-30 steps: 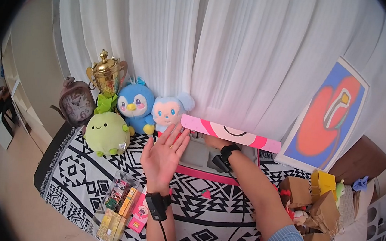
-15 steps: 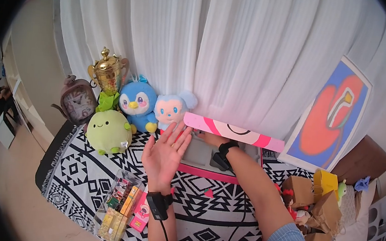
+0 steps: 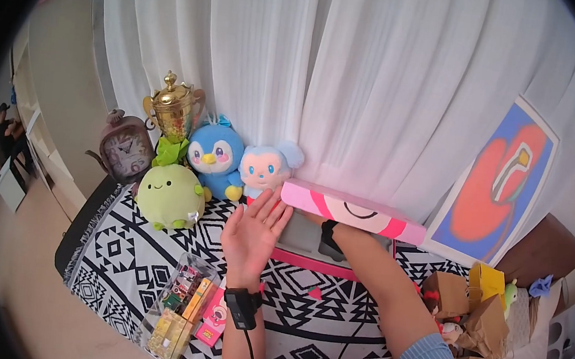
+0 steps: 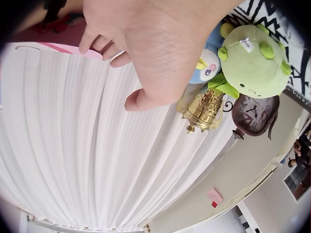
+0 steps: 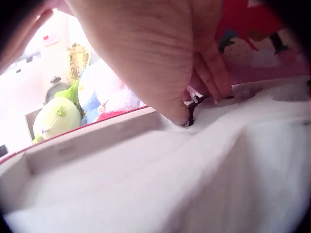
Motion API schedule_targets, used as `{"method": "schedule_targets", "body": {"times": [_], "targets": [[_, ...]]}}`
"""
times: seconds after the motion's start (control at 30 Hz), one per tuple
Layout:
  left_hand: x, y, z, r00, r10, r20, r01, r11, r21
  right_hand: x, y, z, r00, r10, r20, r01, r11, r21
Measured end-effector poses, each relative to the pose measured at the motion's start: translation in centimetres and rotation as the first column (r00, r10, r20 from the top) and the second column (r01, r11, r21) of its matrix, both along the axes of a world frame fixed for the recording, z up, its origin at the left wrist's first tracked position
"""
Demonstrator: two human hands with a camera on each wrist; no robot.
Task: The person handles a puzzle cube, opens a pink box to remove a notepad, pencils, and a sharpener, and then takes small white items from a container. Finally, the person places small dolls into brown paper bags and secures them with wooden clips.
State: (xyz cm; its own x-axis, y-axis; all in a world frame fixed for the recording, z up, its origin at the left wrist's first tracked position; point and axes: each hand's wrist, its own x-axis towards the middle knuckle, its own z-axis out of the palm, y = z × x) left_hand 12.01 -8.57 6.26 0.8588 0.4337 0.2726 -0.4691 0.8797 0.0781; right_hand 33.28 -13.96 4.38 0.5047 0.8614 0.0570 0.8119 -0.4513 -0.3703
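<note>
My left hand point(image 3: 252, 242) is raised palm up with straight fingers, its fingertips right at the left end of the pink box lid point(image 3: 374, 219). The lid stands tilted up over a box with a pink rim point(image 3: 314, 264) and a grey moulded tray point(image 3: 301, 236) inside. My right hand point(image 5: 146, 53) reaches in under the lid, mostly hidden by it in the head view. In the right wrist view its thumb and fingers pinch a small dark piece point(image 5: 193, 108) at the tray's far edge; its kind cannot be told.
Left of the box sit a blue puppy plush point(image 3: 265, 170), a penguin plush point(image 3: 213, 158), a green plush point(image 3: 171, 197), a gold trophy point(image 3: 172, 109) and a clock point(image 3: 126, 147). A clear case point(image 3: 182, 308) lies in front. Paper bags point(image 3: 488, 327) and a painting point(image 3: 495, 182) stand right.
The head view has shifted a little, so everything sits slightly further right. My right hand has gone further in under the lid. My left hand keeps its pose at the lid.
</note>
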Motion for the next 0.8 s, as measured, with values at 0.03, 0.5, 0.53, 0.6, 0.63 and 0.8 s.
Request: {"method": "schedule_targets", "body": {"times": [0.03, 0.5, 0.53, 0.6, 0.63, 0.8], "targets": [[-0.1, 0.0, 0.1, 1.000, 0.000, 0.001, 0.000, 1.000, -0.002, 0.1, 0.0, 0.0, 1.000, -0.002, 0.014, 0.002, 1.000, -0.011], [0.0, 0.0, 0.2, 0.999, -0.036, 0.008, 0.036, 0.999, 0.003, 1.0, 0.2, -1.2, 0.983, -0.003, 0.183, 0.032, 0.987, -0.157], [0.0, 0.0, 0.1, 0.999, -0.036, 0.006, 0.036, 0.999, 0.000, 0.1, 0.0, -0.5, 0.979, -0.018, 0.204, 0.056, 0.982, -0.182], [0.1, -0.1, 0.1, 1.000, -0.021, 0.000, 0.021, 1.000, 0.021, 0.3, 0.2, -1.8, 0.940, 0.065, 0.334, 0.006, 0.978, -0.208], [0.2, -0.1, 0.1, 1.000, -0.020, 0.000, 0.020, 1.000, 0.020, 0.3, 0.3, -2.1, 0.879, 0.149, 0.453, -0.041, 0.970, -0.240], [0.3, 0.0, -0.3, 0.999, -0.044, -0.015, 0.044, 0.999, 0.002, -0.7, 1.4, -3.6, 0.892, 0.162, 0.422, -0.041, 0.958, -0.283]]}}
